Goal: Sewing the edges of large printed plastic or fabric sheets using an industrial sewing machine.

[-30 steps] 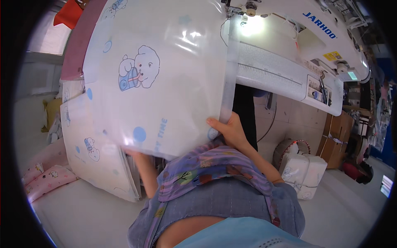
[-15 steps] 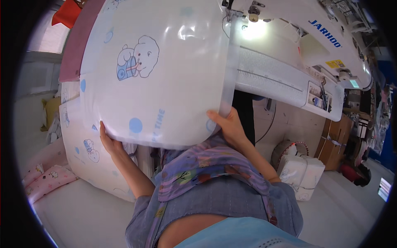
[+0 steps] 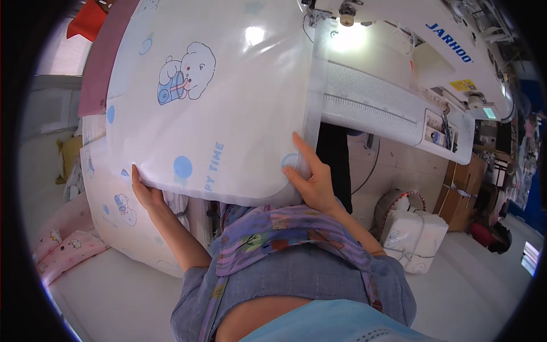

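Observation:
A glossy white sheet printed with a cartoon puppy, blue dots and lettering covers the work surface before me. It has a rounded near corner and a translucent border. My left hand grips its near left edge, with part of the fingers hidden by the sheet. At the near right corner, my right hand rests on the border with thumb and forefinger spread apart. The sheet's far right edge reaches the needle area of a white sewing machine, where a lamp shines.
More of the printed material hangs down at the left, beside pink patterned cloth. The machine's bed carries a ruler scale. At the right stand a tied white bundle, a round basket and cardboard boxes.
The sheet has shifted slightly left and away from me. My right hand has loosened from the corner, and its forefinger now stretches forward along the border. My left hand keeps its edge.

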`<state>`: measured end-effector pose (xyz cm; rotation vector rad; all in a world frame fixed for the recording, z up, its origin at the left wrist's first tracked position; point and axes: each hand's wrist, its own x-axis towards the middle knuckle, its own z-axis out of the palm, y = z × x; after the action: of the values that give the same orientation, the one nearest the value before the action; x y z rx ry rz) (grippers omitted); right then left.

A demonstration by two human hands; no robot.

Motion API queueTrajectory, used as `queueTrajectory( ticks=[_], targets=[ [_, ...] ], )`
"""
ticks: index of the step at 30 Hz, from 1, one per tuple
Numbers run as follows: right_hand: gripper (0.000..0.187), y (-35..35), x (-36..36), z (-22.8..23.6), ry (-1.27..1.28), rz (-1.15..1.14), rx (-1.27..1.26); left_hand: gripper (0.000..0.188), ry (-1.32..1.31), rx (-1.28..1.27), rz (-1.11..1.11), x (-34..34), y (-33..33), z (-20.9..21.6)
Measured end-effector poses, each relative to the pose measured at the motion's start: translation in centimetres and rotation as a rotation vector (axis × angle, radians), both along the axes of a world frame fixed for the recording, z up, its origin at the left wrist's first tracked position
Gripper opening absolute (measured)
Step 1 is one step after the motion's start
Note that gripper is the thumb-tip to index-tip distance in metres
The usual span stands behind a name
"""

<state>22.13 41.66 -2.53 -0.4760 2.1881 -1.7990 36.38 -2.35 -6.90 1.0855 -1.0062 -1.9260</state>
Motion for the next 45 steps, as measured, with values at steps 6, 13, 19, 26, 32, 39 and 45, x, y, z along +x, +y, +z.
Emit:
queueTrajectory(
  ticks=[6, 13, 19, 26, 32, 39, 45],
  targets=[
    [0.073, -0.7, -2.2, 0.3, -0.169, -0.002, 0.074, 0.037, -0.050, -0.089, 0.013, -2.6, -1.9, -0.6],
    [0.063, -0.5, -7.1, 2.8, 0.018, 0.041, 0.355, 0.029, -0.053, -0.238, -0.012, -8.0, -3.8, -0.5],
    [0.042, -0.3, -11.7, 5.0, 0.278, 0.060, 0.609, 0.036, -0.077, -0.442, -0.075, -12.7, -4.0, 0.7],
    [0.034, -1.2, -17.4, 3.7, 0.796, 0.059, 0.590, 0.034, -0.236, -0.782, -0.131, -18.4, -5.1, 2.8],
    [0.062, -2.1, -18.1, 3.4, 0.752, 0.082, 0.717, 0.041, -0.836, -1.279, -0.144, -23.7, -6.1, 3.9],
    [0.064, -2.7, -19.1, 2.6, 0.795, 0.038, 0.795, 0.047, -0.915, -1.449, -0.156, -26.7, -6.6, 3.8],
    [0.062, -2.5, -19.6, 2.2, 0.797, -0.006, 0.770, 0.046, -0.978, -1.575, -0.132, -24.2, -4.2, 3.3]
  ],
)
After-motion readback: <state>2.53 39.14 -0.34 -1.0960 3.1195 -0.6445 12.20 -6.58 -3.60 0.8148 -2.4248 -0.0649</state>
